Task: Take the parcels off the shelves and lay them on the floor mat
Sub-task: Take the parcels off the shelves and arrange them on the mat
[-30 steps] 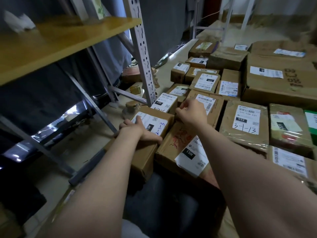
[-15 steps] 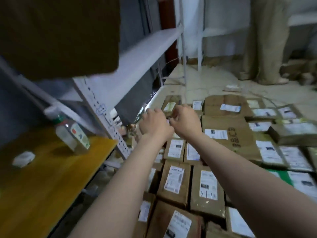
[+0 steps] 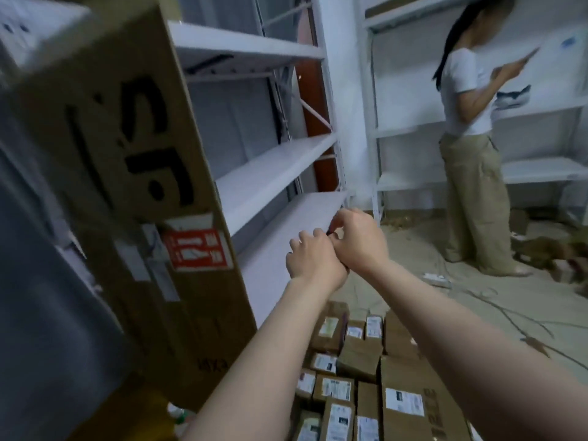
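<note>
Beside the tall cardboard box that fills the near left, white metal shelves run back bare toward a white wall. Before the shelves, the left hand and right hand meet in the air, fingers curled and touching; whether they pinch anything I cannot tell. Below them, labelled parcels lie packed together on the pale floor. Farther from the box, a second person stands by more shelving.
</note>
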